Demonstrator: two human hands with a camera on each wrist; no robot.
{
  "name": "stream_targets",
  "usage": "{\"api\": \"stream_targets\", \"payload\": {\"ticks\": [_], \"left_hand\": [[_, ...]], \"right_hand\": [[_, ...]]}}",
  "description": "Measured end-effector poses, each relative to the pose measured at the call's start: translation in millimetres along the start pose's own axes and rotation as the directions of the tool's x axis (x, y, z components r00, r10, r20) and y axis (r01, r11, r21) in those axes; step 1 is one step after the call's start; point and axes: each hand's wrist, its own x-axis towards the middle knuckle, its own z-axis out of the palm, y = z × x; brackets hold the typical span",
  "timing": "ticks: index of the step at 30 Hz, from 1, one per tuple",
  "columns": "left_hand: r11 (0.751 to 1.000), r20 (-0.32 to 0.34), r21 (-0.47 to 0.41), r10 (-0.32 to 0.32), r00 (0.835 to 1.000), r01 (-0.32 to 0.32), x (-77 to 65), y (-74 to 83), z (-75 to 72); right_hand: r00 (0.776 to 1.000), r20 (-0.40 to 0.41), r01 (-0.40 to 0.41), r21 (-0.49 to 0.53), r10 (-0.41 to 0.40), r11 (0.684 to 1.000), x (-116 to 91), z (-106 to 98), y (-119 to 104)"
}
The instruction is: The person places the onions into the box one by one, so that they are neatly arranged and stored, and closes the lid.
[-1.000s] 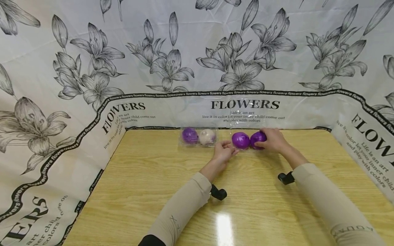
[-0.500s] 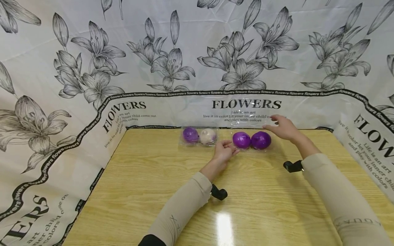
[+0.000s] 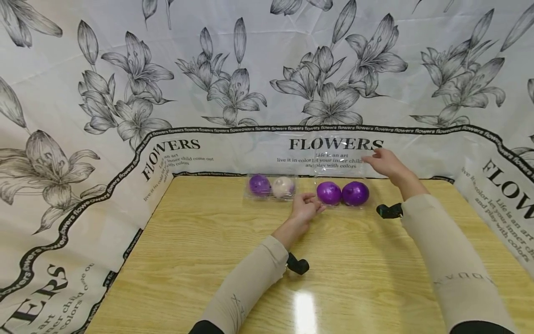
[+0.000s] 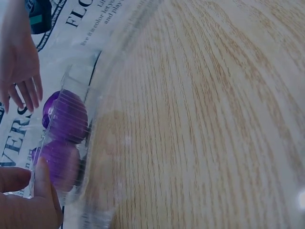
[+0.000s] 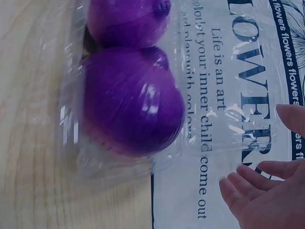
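Two shiny purple onions (image 3: 355, 193) sit side by side in a clear plastic clamshell container (image 5: 71, 119) at the table's back edge. Its transparent lid (image 3: 333, 160) stands raised behind them, against the printed cloth. My left hand (image 3: 304, 207) pinches the container's near left rim between thumb and index finger (image 4: 43, 176). With fingers extended and nothing held, my right hand (image 3: 385, 162) is beside the lid's right edge; in the right wrist view its fingertips (image 5: 228, 186) come close to the clear plastic.
Left of my left hand is another clear container (image 3: 271, 197), holding a purple onion (image 3: 259, 185) and a whitish one (image 3: 282, 186). Flower-printed cloth (image 3: 233, 153) walls the wooden table (image 3: 217, 222) at the back and sides. Black camera mounts (image 3: 389, 211) jut from both wrists.
My right hand has let go of the right-hand onion, leaving it in the container, and moved up beside the raised lid. My left hand stays at the rim.
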Motion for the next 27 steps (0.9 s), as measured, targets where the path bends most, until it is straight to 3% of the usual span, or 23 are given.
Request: {"api": "stream_targets", "payload": {"ticks": [13,27], "left_hand": [[1.000,0.015,-0.005,-0.004,1.000,0.004,-0.3,1.0,-0.2],[1.000,0.008,-0.010,-0.002,1.000,0.002,0.4,1.1,-1.0]], "right_hand": [[0.999,0.000,-0.045,0.097,0.046,0.994,9,6,-7],[0.999,-0.039,-0.006,0.167,0.012,0.986,11,10,-9]]}}
